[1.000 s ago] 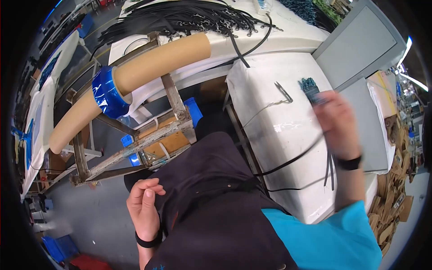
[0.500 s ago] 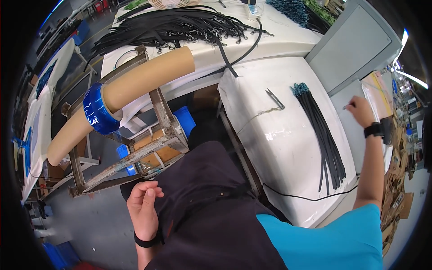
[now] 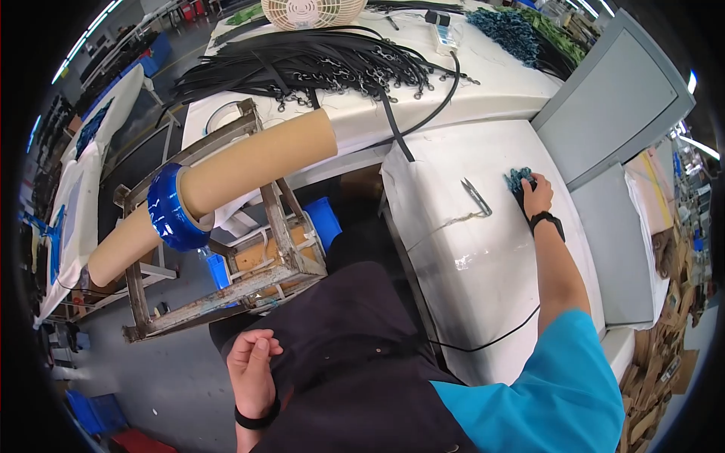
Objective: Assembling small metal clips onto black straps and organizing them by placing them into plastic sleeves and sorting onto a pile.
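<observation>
My right hand (image 3: 537, 196) is closed on the top of a bundle of black straps with frayed teal ends (image 3: 517, 177), on the white-covered table (image 3: 445, 170). The teal tips show past my fingers, while my hand and forearm hide the straps' length. Left of that hand lies a pair of metal thread snips (image 3: 476, 196), with a thin cord trailing from it. Low in front of my dark apron, my left hand (image 3: 253, 370) hangs with its fingers curled in toward the thumb. Nothing shows in it.
A cardboard tube (image 3: 257, 158) carrying a blue tape roll (image 3: 168, 208) lies across a rusty metal frame (image 3: 219, 291) on my left. Black straps with metal clasps (image 3: 302, 68) are heaped on the far table, near a fan (image 3: 313, 11). A grey panel (image 3: 615, 98) stands at right.
My right hand has moved left from the table's right side onto the teal end of the strap bundle and closed there. My left hand keeps its curled pose. The view has shifted slightly.
</observation>
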Demonstrator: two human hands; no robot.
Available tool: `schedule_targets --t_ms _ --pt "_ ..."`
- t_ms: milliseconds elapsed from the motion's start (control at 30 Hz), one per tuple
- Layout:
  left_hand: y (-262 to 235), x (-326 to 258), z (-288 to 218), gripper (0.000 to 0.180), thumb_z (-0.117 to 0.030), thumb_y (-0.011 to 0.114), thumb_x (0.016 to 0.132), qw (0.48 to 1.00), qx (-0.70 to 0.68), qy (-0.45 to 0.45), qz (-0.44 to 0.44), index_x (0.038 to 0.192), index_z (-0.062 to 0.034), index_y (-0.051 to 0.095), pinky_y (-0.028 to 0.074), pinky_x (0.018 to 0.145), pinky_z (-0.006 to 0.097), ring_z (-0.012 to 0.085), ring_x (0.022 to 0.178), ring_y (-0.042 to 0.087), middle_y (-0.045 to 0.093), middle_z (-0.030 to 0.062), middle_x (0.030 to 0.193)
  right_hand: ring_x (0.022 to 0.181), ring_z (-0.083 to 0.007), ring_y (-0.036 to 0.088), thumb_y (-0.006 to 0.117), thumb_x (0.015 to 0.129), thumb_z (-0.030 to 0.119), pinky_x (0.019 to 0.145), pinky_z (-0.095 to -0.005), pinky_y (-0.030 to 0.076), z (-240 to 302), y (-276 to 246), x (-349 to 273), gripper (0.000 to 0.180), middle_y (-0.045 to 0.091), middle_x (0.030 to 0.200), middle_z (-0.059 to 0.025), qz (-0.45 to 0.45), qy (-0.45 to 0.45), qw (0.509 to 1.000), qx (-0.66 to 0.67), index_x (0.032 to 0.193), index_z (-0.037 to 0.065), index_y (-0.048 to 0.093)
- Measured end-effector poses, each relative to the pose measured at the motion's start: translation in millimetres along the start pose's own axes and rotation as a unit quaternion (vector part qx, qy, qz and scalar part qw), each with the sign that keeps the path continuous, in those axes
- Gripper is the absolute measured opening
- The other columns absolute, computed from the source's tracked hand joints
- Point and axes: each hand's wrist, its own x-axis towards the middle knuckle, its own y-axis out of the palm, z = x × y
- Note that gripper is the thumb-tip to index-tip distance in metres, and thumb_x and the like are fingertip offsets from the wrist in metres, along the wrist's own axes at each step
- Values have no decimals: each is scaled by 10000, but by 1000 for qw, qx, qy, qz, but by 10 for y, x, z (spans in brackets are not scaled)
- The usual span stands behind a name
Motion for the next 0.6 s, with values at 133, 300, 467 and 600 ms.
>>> schedule_targets --t_ms 133,300,467,600 --pt "-12 35 36 125 -63 537 905 1000 -12 -23 -13 976 14 606 489 728 234 96 777 589 626 56 875 1191 -370 416 501 895 350 966 -499 359 -38 62 -100 506 451 1309 -138 8 -63 996 -67 1319 95 395" --pt "-14 74 31 131 -61 543 907 1000 -11 -20 18 983 27 601 487 755 248 116 800 595 626 70 886 1246 -369 355 536 860 413 971 -510 348 83 -152 -106 661 360 1382 -171 81 -21 987 -138 1381 73 312" --pt "-72 59 37 131 -71 537 909 1000 19 -24 2 984 14 602 495 754 256 116 820 596 626 65 906 927 -258 535 650 786 226 745 -422 438 1264 -636 -393 418 560 998 -113 73 -208 975 -31 1148 41 553" --pt "-127 80 62 138 -73 546 906 999 13 -31 8 988 22 603 498 755 260 120 822 596 627 71 906 655 -226 559 629 804 74 609 -299 446 2437 -929 -509 146 586 748 -119 187 -395 863 253 935 12 650"
